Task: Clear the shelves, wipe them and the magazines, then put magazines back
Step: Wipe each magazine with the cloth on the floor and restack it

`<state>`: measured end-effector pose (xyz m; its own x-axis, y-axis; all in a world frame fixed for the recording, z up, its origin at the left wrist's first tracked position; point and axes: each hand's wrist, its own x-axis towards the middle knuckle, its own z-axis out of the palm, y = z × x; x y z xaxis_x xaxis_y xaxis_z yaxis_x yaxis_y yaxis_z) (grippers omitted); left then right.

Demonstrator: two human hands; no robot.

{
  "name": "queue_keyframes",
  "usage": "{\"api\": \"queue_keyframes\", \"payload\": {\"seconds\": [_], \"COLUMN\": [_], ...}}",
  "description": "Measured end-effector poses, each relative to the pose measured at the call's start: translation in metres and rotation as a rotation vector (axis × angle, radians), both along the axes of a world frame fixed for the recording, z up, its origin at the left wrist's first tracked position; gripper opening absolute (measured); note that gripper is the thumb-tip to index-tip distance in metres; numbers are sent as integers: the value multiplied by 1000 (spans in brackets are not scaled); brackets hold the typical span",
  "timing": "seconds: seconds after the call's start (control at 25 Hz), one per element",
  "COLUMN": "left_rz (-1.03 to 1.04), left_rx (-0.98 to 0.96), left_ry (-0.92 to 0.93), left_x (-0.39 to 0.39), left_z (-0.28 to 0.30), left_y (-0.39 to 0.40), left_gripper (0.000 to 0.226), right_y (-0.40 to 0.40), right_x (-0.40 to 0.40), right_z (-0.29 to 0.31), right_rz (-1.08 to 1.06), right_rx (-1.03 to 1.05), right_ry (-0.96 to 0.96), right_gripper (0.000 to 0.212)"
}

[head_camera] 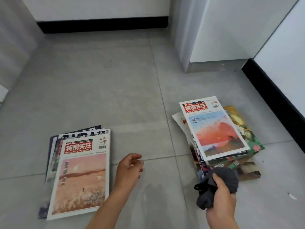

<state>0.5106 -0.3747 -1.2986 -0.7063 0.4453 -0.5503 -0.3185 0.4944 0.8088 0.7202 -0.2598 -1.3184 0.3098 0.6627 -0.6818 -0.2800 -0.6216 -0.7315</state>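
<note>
Magazines lie in two piles on the grey tiled floor point(92, 83) in front of you. On your left, the smaller stack point(77, 172) sits fairly squared up; its top magazine point(82, 177) has a red title block and a pale pink landscape cover, and a few darker covers stick out from under it along its far and left edges.

Just right of that stack, your left hand point(128, 169) hangs over bare tile, fingers loosely curled, gripping nothing and touching no magazine.

Further right, your right hand point(221, 195) is clenched around a dark grey cloth point(212, 187), which bunches out above and to the left of your fingers. The cloth sits right at the near edge of the taller, messier pile point(231, 149), though whether it touches you cannot tell. That pile is fanned and skewed; its top copy point(216, 128) has the same red title block and an orange-red sunset picture.

Behind the right pile stands a white cabinet point(222, 30), and a white wall with a black skirting board point(272, 90) runs along your far right.
</note>
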Motion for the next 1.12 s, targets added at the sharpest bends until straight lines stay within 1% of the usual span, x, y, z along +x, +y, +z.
{"api": "queue_keyframes", "payload": {"seconds": [0.08, 0.12, 0.16, 0.24, 0.28, 0.32, 0.36, 0.44, 0.52, 0.56, 0.6, 0.68, 0.72, 0.76, 0.8, 0.84, 0.88, 0.92, 0.96, 1.04, 1.08, 1.12], "left_rz": [121, 172, 191, 134, 108, 92, 88, 100, 149, 193, 244, 306, 326, 351, 369, 357, 325, 269, 216, 115, 57, 2], "left_rx": [-43, -120, -258, -629, -763, -828, -832, -800, -802, -772, -705, -552, -478, -377, -246, -142, -62, -24, 4, -25, -58, -92], "left_ry": [118, 195, 300, 496, 537, 549, 553, 549, 495, 451, 408, 378, 361, 326, 256, 182, 121, 87, 52, 7, 9, 14], "left_x": [-20, -34, -50, -79, -88, -93, -97, -104, -114, -118, -121, -117, -114, -111, -107, -102, -95, -85, -73, -47, -35, -26], "left_z": [-7, -12, -18, -31, -37, -41, -43, -43, -37, -34, -33, -29, -25, -23, -19, -16, -14, -14, -12, -14, -21, -29], "left_y": [-12, -23, -39, -81, -102, -118, -130, -138, -139, -140, -141, -142, -140, -136, -128, -118, -105, -90, -76, -48, -37, -29], "left_gripper": [18, 18, 23, 47, 61, 74, 85, 98, 103, 98, 84, 48, 33, 24, 19, 19, 21, 22, 19, 17, 18, 19], "right_y": [-36, -52, -66, -88, -95, -102, -107, -115, -121, -124, -127, -131, -130, -127, -120, -110, -97, -83, -69, -45, -36, -29], "right_x": [-14, -23, -34, -55, -64, -73, -82, -98, -111, -116, -121, -128, -131, -132, -131, -127, -122, -114, -107, -96, -92, -90], "right_z": [-2, -2, 1, 7, 10, 12, 14, 15, 11, 11, 9, 9, 11, 14, 17, 19, 23, 27, 31, 34, 26, 13], "right_rz": [138, 241, 340, 495, 562, 631, 695, 806, 913, 981, 1043, 1130, 1159, 1159, 1128, 1078, 1030, 1009, 1021, 1080, 1113, 1176], "right_rx": [-111, -152, -185, -202, -194, -181, -163, -130, -89, -68, -47, -31, -35, -46, -60, -51, -1, 116, 303, 759, 896, 932], "right_ry": [-50, -73, -77, -47, -29, -26, -25, -5, -4, -18, -20, -3, -1, 0, -4, -20, -51, -125, -254, -655, -847, -978], "right_gripper": [47, 50, 52, 51, 48, 45, 43, 40, 38, 37, 36, 35, 33, 30, 25, 22, 23, 26, 31, 45, 58, 72]}}
